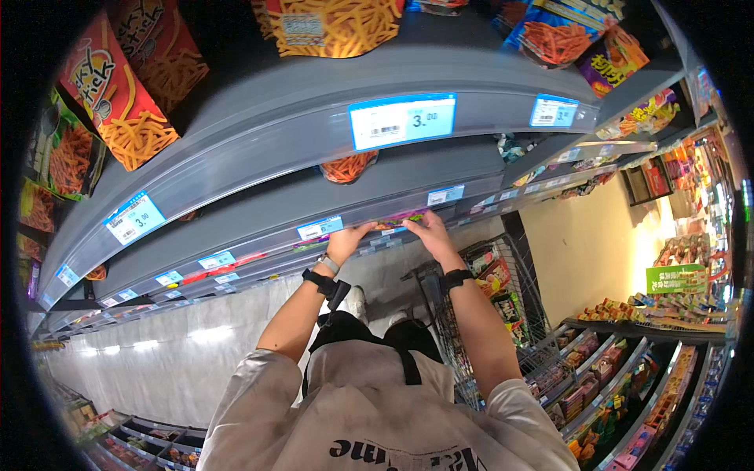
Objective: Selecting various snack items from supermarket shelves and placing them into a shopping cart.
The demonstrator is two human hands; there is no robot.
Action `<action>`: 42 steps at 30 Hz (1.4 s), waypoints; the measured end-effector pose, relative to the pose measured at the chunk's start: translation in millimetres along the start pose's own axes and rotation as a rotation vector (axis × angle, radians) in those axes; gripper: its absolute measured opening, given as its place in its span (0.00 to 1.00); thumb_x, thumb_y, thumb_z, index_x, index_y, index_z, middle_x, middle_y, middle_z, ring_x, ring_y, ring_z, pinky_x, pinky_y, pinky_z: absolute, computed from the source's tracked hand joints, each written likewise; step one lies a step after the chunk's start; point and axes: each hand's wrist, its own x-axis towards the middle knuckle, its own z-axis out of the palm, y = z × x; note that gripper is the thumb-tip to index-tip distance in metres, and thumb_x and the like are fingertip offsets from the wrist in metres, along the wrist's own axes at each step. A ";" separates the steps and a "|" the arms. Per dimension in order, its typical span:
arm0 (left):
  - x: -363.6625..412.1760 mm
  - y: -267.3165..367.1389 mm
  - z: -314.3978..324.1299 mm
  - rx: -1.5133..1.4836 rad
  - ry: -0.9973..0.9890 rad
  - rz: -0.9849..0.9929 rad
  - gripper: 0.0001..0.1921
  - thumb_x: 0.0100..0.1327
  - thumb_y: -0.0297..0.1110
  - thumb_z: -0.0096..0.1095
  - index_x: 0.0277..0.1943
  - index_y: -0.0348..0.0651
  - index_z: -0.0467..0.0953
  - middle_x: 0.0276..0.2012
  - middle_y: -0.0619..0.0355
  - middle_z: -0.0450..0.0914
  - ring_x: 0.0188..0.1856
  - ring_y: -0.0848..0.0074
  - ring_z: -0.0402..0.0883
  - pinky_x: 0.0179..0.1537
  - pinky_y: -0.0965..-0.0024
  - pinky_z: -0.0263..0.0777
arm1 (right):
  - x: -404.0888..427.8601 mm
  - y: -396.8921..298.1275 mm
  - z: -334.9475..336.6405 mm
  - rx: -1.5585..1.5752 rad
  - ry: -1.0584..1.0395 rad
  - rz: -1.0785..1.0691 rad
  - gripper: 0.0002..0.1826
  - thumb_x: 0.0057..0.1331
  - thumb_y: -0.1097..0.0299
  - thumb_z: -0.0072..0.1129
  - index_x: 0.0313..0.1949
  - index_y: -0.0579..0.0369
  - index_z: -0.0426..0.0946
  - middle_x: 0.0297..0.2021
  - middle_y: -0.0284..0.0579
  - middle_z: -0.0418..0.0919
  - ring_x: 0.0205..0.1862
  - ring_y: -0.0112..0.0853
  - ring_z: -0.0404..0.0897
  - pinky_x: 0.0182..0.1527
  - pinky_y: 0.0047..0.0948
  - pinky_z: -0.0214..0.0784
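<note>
At the front edge of a lower shelf, my two hands are on either side of a purple and green snack packet. My left hand has its thumb at the packet's left end. On the opposite end, my right hand grips with thumb and fingers. Most of the packet is hidden by the shelf edge and my fingers. Above it, a reddish snack bag pokes out from under the upper shelf. Blue-edged price tags bearing writing line the shelf fronts.
A wire shopping cart holding several snack bags stands by my right arm. Red stick-snack bags and a yellow snack bag sit on the upper shelf. Candy racks rise behind me at right. Grey floor stretches left.
</note>
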 end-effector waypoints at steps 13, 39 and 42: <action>-14.4 40.1 12.0 -0.042 0.218 0.019 0.15 0.54 0.29 0.74 0.45 0.33 0.82 0.33 0.50 0.86 0.32 0.70 0.82 0.37 0.68 0.73 | -24.8 12.4 -17.8 0.286 -0.090 -0.255 0.15 0.68 0.70 0.62 0.52 0.63 0.77 0.44 0.36 0.82 0.46 0.22 0.77 0.51 0.26 0.69; -143.1 95.0 146.4 -0.654 -0.099 -0.360 0.37 0.59 0.31 0.76 0.62 0.33 0.55 0.54 0.49 0.75 0.55 0.72 0.77 0.56 0.67 0.75 | -203.0 106.3 -78.9 0.751 -0.252 0.029 0.43 0.68 0.77 0.60 0.76 0.49 0.47 0.65 0.42 0.67 0.63 0.30 0.69 0.64 0.31 0.64; -143.5 108.6 150.3 -0.618 -0.091 -0.317 0.40 0.58 0.30 0.76 0.66 0.32 0.54 0.56 0.49 0.75 0.55 0.72 0.77 0.55 0.67 0.75 | -213.6 108.0 -88.7 0.847 -0.232 -0.008 0.46 0.65 0.76 0.64 0.77 0.48 0.46 0.66 0.44 0.66 0.63 0.32 0.70 0.63 0.32 0.66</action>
